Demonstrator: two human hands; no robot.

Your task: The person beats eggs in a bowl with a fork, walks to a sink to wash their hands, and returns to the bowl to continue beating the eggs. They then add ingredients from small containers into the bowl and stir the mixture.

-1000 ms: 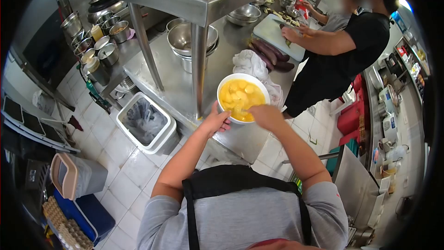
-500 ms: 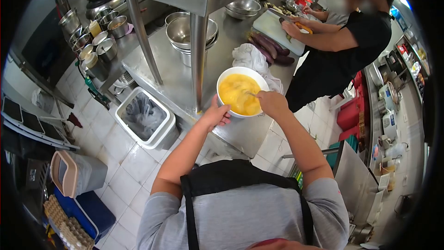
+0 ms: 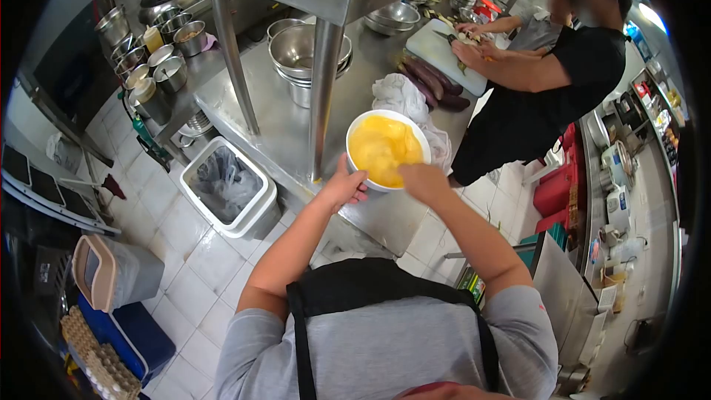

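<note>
Steel worktop (image 3: 248, 104): white bowl (image 3: 426, 150) near its front corner, holding yellow beaten egg (image 3: 381, 147). Lined bin (image 3: 226, 187) beside the worktop: crumpled clear plastic inside. Left hand (image 3: 345, 184) grips bowl's rim; right hand (image 3: 426, 182) closed at opposite rim, grasped item hidden.

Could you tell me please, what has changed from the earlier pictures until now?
The yellow mix looks smoother; round lumps showed at first. Since the middle picture, the right hand has moved slightly left and nearer the body. No new grip or release is visible. The left hand stays on the bowl; the eggplants stay put.
</note>
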